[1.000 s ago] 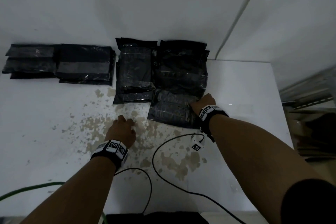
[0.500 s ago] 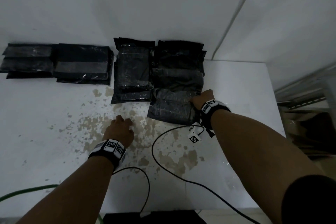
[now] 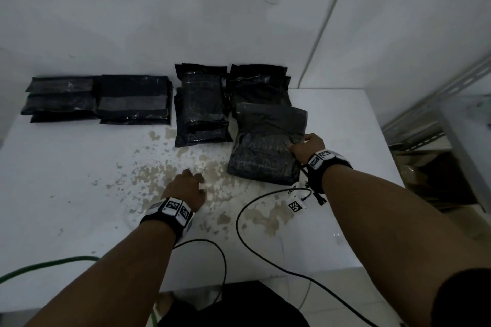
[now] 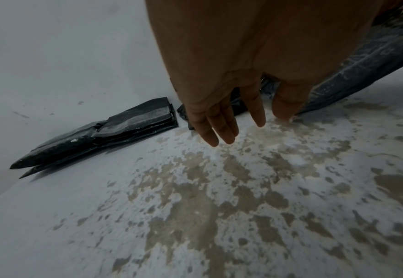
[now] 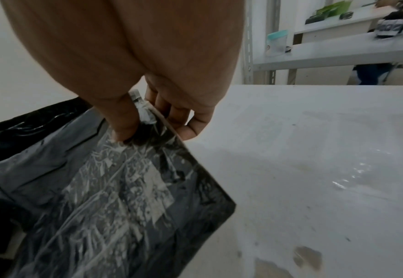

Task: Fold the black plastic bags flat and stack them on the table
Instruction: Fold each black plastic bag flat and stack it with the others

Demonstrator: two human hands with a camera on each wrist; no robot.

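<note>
Crinkled black plastic bag pinched by right hand; left hand fingers straight over stained white table.

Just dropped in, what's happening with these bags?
The right hand pinches the right edge of a crinkled black bag lying at the front of the rightmost pile. The left hand hovers open over the stained table, holding nothing. Three more stacks of folded bags sit along the wall.
</note>
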